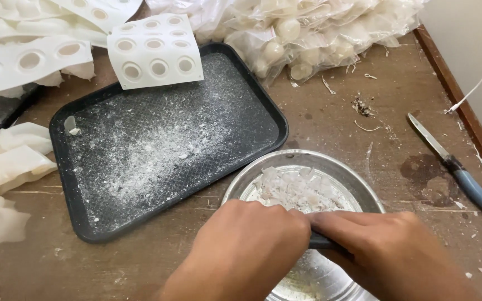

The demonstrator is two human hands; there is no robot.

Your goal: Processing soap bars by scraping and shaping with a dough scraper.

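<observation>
1. My left hand point(246, 245) is curled shut over something hidden; my right hand point(380, 251) is closed on a dark handle point(320, 241), both over the metal bowl point(364, 184).
2. Looks partway done: white shavings point(297, 189) already piled in the bowl, bagged white pieces point(302, 33) left.
3. Worn wooden surface point(336, 117), dusty black tray point(163, 139), white moulds point(154, 50), spare blue-handled knife point(456, 167), plain wall point(470, 44).

A worn, stained wooden table point(330, 128) is shown, dusted with white crumbs. On it are laid a black rectangular tray point(168, 139) coated in white powder, a round metal bowl point(358, 187) of white shavings, a blue-handled knife point(456, 166) at the right, white perforated moulds point(154, 50), pale sheets point(6, 161), and clear bags of white balls point(308, 33).
</observation>
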